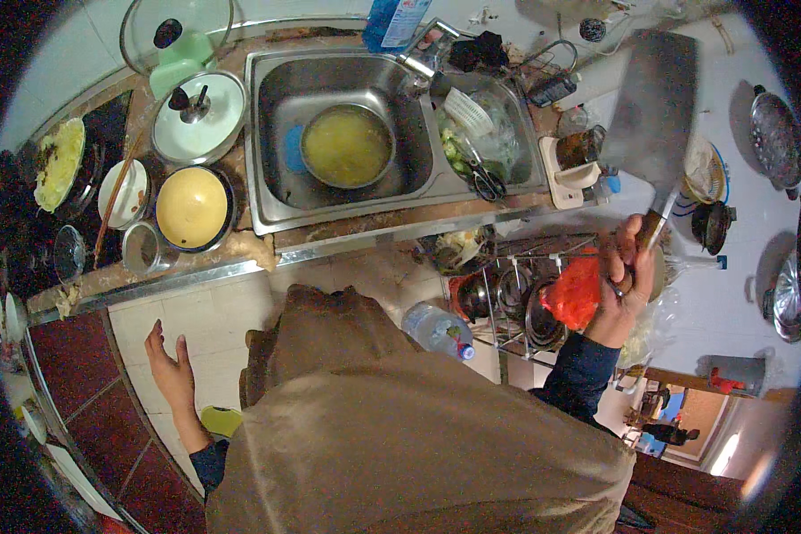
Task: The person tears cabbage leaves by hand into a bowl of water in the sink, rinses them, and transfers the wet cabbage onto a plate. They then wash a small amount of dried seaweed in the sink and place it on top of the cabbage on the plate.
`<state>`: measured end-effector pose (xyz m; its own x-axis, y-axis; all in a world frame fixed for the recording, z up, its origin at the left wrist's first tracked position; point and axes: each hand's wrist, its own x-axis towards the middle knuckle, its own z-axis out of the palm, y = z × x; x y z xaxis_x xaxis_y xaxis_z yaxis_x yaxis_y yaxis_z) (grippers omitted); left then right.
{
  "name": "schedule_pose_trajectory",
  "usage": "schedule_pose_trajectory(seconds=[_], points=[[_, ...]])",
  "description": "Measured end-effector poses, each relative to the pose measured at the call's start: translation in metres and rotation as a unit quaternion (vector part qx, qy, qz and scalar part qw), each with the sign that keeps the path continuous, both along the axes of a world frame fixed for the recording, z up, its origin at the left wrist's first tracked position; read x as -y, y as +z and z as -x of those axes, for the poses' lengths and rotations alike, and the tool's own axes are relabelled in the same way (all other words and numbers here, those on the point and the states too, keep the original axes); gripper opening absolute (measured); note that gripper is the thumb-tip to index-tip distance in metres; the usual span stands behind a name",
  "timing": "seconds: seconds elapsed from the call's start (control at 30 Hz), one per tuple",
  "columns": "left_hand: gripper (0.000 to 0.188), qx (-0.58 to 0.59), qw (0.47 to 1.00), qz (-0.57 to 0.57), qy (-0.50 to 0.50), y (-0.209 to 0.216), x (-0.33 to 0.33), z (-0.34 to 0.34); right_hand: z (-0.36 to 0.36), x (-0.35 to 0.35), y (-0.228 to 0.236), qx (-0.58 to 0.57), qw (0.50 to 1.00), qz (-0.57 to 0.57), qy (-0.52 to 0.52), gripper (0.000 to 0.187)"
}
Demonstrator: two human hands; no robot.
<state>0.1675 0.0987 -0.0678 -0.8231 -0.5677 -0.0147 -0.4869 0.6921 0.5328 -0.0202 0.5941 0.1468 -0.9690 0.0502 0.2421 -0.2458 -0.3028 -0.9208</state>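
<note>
Raised at the right, my right hand (627, 276) is wrapped round the handle of a cleaver (659, 107), its broad blade pointing up. My left hand (171, 367) hangs over the floor at the left, fingers stretched out and holding nothing. In the sink (267, 205) sits a metal pot (347, 147) of yellowish liquid. The smaller right basin holds a white plastic basket (468, 112), green vegetable scraps (454, 147) and a pair of scissors (488, 184).
Along the left counter stand a yellow bowl (191, 209), a glass-lidded pot (198, 120), a white bowl (123, 193) with chopsticks (116, 191) across it, and a plate of shredded food (60, 165). Below are a water jug (436, 329) and a rack (516, 294) of pots.
</note>
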Motion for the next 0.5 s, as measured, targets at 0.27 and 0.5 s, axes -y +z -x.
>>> schedule_pose_trajectory(seconds=[0.27,0.5], points=[[0.038,-0.023,0.996,-0.047,0.065,-0.007,0.017,-0.051,0.008,0.038,-0.028,-0.073,0.914,-0.266,-0.298,0.012],[0.042,-0.06,0.986,0.057,0.148,-0.001,0.082,-0.173,-0.031,0.106,-0.062,-0.042,0.825,-0.45,-0.34,0.028]])
